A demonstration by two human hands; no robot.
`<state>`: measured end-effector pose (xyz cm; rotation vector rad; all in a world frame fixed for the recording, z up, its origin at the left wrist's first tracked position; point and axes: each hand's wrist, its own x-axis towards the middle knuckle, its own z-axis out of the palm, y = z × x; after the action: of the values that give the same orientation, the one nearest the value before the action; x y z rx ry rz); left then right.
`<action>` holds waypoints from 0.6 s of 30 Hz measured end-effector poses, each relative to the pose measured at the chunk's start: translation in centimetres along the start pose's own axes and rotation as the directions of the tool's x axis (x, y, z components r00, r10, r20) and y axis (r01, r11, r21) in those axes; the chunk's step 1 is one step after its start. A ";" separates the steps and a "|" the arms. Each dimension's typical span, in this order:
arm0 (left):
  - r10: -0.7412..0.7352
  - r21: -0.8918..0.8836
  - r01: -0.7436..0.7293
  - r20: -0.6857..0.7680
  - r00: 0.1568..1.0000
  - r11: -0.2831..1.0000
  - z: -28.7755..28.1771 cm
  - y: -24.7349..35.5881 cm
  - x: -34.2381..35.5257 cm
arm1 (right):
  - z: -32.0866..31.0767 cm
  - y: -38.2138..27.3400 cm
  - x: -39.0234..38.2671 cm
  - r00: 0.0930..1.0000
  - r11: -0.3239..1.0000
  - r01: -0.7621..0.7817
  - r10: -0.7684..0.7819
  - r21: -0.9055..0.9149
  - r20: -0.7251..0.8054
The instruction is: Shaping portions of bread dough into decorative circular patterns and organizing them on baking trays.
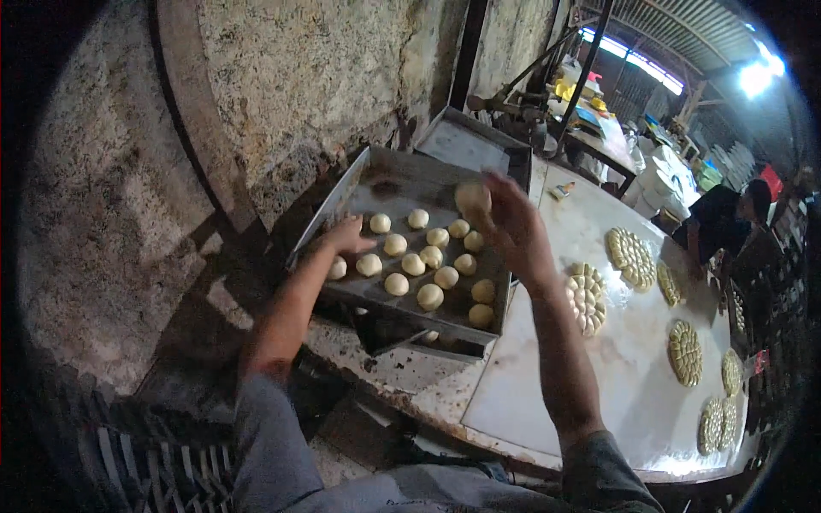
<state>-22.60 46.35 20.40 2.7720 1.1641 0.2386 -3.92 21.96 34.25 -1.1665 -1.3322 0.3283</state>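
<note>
A dark metal tray [398,308] with raised sides holds several round, pale dough balls [413,264]. My left hand [345,235] reaches over its left side with the fingers apart, close to a dough ball [369,265], and nothing shows in its grasp. Above the tray's right part, my right hand [516,224] is closed on a dough ball [472,199], both slightly blurred by motion. Another dough ball [337,268] lies beside my left wrist. What is under my right palm is hidden.
A second metal tray [466,145] lies behind the first, by a rough stained wall [299,77]. On the pale worktop [530,385] to the right sit several flat rounds of clustered dough pieces [631,258]. A person [727,222] is at the far right, near white sacks [663,179].
</note>
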 end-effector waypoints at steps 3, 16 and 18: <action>-0.068 -0.516 -0.189 -0.438 0.896 0.835 -5.0 -1.1 -4.3 | 5.5 -1.7 6.0 0.974 0.991 0.006 -0.036 -0.132 -0.224; 0.614 -0.897 0.142 0.396 0.683 0.419 15.8 31.8 -22.7 | -21.4 16.4 -25.5 0.679 0.393 -0.663 -0.041 -0.637 -0.733; 0.599 -0.833 -0.253 0.113 0.793 0.492 21.2 36.1 -21.2 | -26.9 17.5 -39.9 0.644 0.244 -0.746 0.029 -0.620 -0.764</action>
<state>-8.00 4.92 3.89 2.0652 0.1074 0.1642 15.08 -13.30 2.42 -2.3991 -0.4145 -0.5659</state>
